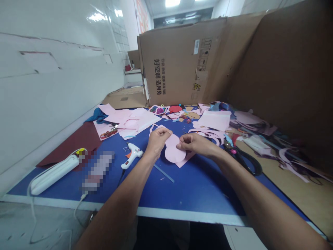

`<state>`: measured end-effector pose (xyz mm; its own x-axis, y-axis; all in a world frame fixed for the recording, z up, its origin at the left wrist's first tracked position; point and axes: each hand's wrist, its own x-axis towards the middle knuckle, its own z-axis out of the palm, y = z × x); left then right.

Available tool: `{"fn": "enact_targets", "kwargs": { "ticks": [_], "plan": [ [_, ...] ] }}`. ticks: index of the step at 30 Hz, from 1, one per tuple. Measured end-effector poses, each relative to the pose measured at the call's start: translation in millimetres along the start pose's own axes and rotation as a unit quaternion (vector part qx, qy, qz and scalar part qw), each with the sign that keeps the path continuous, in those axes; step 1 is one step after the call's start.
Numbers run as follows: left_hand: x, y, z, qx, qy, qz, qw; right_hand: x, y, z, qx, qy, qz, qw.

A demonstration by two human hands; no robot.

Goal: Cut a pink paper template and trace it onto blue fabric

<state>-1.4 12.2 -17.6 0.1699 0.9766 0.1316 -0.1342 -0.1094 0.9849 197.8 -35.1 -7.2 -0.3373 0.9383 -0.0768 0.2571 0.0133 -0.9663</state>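
a craft workshop: pink scraps (218, 119) line the far edge of a blue table (203, 198), scissors (257, 169) near its right edge, a glue gun (133, 153) toward its left.

Glue gun (133, 155) on table (197, 194), left of paper cutout (174, 150); scissors (235, 154) right; cardboard box (179, 69) behind.

**One blue table (203, 194), mostly singles**

I count two hands, my left hand (157, 139) and my right hand (194, 143), and one rounded pink cutout (174, 152). Left: one glue gun (133, 154), one power strip (56, 174), one blurred oblong (99, 172). Near: one translucent stick (164, 173). Right: one pair of scissors (256, 167). Far: one red disc (175, 109), one printed carton (179, 69). The pink scraps (214, 120) overlap; I cannot count them.
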Motion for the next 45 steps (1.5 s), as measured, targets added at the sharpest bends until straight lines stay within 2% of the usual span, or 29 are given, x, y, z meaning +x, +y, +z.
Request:
{"fn": "enact_targets", "kwargs": {
  "ticks": [8,14,18,20,24,28,32,36,40,45],
  "plan": [
    [3.1,0.1,-4.2,-0.037,0.03,-0.019,0.999,-1.2,0.1,-3.9,0.001,0.003,-0.002,1.0],
    [-0.4,3.1,-1.4,-0.033,-0.002,-0.055,0.998,2.0,4.8,-6.4,-0.024,0.045,-0.017,0.999],
    [6.0,7.1,-9.9,-0.046,0.05,-0.045,0.997,2.8,6.8,-11.5,-0.086,0.052,-0.023,0.995],
    [10.0,9.9,-16.4,-0.056,0.077,-0.042,0.995,0.3,5.4,-13.6,-0.145,0.036,-0.019,0.989],
    [12.5,13.3,-22.4,-0.071,0.098,-0.048,0.991,-11.0,-6.0,-5.5,-0.294,-0.022,-0.008,0.956],
    [9.6,12.7,-19.4,-0.08,0.096,-0.054,0.991,-20.5,-20.9,19.0,-0.408,-0.051,-0.004,0.911],
    [9.2,11.6,-17.7,-0.083,0.099,-0.056,0.99,-20.4,-27.5,34.5,-0.449,-0.084,0.002,0.89],
    [12.5,9.8,-19.6,-0.083,0.105,-0.054,0.989,-17.8,-29.4,34.1,-0.457,-0.094,-0.003,0.884],
    [16.9,6.0,-24.1,-0.083,0.112,-0.051,0.989,-26.8,-42.3,35.6,-0.485,-0.062,-0.017,0.872],
    [19.8,0.2,-26.8,-0.074,0.104,-0.059,0.99,-53.9,-74.4,44.7,-0.564,0.054,-0.023,0.824]
  ]
}}
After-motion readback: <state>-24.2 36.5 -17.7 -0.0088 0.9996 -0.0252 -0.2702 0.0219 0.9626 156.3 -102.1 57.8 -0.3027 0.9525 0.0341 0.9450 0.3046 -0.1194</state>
